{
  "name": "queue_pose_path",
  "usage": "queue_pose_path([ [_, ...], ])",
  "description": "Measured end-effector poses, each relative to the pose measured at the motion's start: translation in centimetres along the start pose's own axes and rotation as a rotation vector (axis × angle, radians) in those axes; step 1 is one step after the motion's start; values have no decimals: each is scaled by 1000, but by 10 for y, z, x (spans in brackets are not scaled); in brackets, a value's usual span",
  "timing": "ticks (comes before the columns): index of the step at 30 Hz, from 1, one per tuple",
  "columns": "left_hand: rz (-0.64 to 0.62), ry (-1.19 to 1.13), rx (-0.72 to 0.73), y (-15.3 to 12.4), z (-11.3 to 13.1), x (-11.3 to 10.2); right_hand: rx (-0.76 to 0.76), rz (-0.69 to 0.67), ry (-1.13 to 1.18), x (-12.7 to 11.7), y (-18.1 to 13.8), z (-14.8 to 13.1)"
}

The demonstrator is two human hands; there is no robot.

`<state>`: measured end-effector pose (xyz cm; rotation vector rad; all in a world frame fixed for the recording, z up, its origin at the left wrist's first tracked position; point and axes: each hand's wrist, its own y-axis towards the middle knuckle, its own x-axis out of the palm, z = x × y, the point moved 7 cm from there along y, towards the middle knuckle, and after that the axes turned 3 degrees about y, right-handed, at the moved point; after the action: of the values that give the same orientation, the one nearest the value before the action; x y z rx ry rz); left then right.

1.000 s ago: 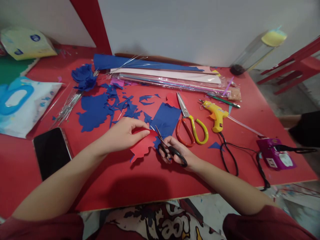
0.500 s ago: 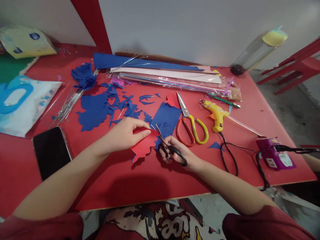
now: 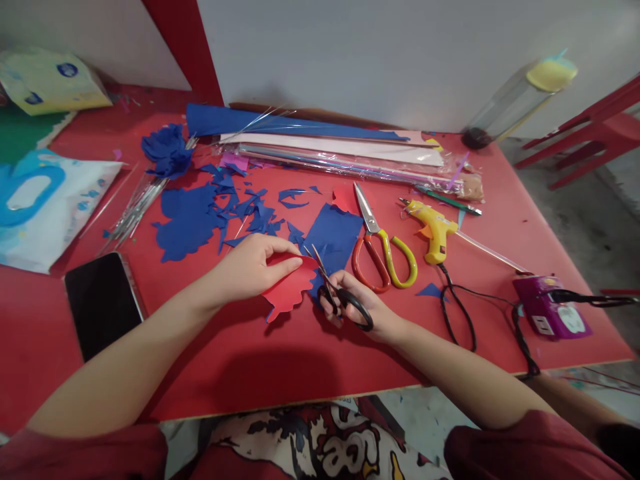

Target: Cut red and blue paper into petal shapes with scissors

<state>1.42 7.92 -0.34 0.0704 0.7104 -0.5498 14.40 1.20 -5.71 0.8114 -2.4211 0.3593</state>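
Between thumb and fingers, my left hand (image 3: 263,265) pinches a red sheet (image 3: 289,291) with a scalloped lower edge; a sliver of blue shows at its bottom tip. My right hand (image 3: 357,303) is wrapped round black-handled scissors (image 3: 356,308), whose blades stand parted beside the sheet's right edge. Under and behind the scissors lies a flat blue sheet (image 3: 334,230). Larger scissors (image 3: 370,213) with one red and one yellow handle rest just to the right. Blue scraps (image 3: 260,217) and a wavy-edged blue cutout (image 3: 184,223) are spread behind my left hand.
A yellow glue gun (image 3: 434,230) lies on the right, its cord near a purple power block (image 3: 547,310). On the left are a black phone (image 3: 103,303), wire stems (image 3: 135,213) and a wipes pack (image 3: 50,207). Rolled sheets (image 3: 300,127) line the wall. Another person's arm (image 3: 575,403) shows lower right.
The red sheet has shifted and turned slightly in my left hand, and the scissors have moved a little away from its edge. Another person's arm has come into view at lower right.
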Motion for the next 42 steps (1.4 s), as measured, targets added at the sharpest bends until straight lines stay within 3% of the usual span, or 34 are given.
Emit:
queue_pose_path([
  [20,-15,40,-7,1,-1,-3,31,-23,13,3,1,0],
  [42,-116,114,15,-1,1,-11,172,-10,29,1,0,9],
])
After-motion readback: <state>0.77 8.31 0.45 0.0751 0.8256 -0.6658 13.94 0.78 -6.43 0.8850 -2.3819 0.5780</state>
